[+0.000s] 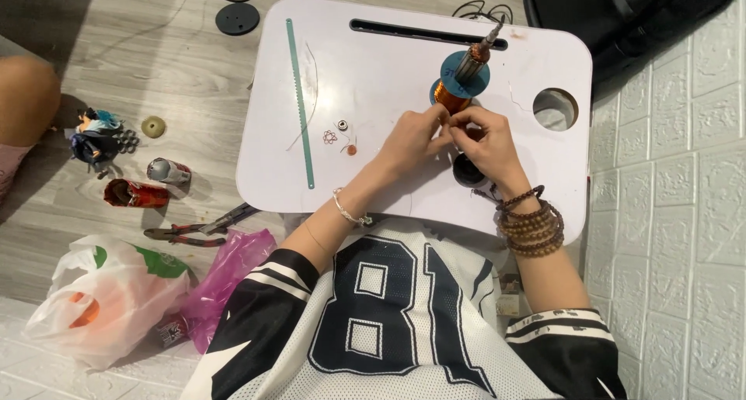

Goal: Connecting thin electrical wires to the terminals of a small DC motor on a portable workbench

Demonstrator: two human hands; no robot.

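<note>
My left hand and right hand meet fingertip to fingertip, pinched narrow on something too small to identify, just below the copper coil.

Looks like we're on somebody's home floor (grey wood-look planks), with a white lap table, plastic bags and a figurine around.

1. A white counter with rounded corners carries a long green strip at its left, small wire rings near the middle, and a copper-wound motor armature toward the far right.
2. The grey wooden floor to the left holds red-handled pliers, crushed cans, a figurine, a black disc and plastic bags.
</note>
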